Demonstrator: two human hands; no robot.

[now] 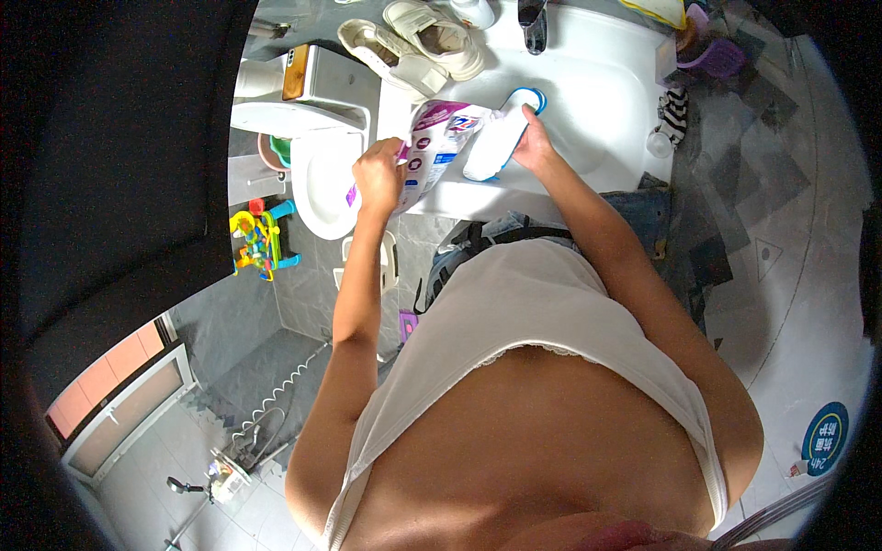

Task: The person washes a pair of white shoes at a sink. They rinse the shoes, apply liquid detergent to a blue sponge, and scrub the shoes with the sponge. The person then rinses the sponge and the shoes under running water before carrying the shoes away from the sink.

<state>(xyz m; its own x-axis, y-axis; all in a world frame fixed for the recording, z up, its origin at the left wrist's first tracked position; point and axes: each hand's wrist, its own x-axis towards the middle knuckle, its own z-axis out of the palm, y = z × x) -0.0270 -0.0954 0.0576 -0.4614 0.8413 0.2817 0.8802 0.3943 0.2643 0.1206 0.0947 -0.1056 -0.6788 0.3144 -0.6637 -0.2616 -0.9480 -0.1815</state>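
My left hand (380,178) grips a purple-and-white plastic detergent bag (437,148) that bears writing. The bag is tilted, its narrow end towards my right hand. In my right hand (535,146) is a long white, blue-edged object (499,141), perhaps a scrubbing brush or a scoop; its white upper face may carry powder, I cannot tell. Both things are above the front left of a white washbasin (620,103). A pair of cream shoes (413,48) rests on the basin's left ledge, beyond the bag.
A black faucet (534,31) stands at the basin's back. To the left is a toilet (324,182) with its lid raised and a phone (295,72) on the tank. A white bottle (474,12), a purple basket (720,58) and a striped cloth (672,113) lie around the basin.
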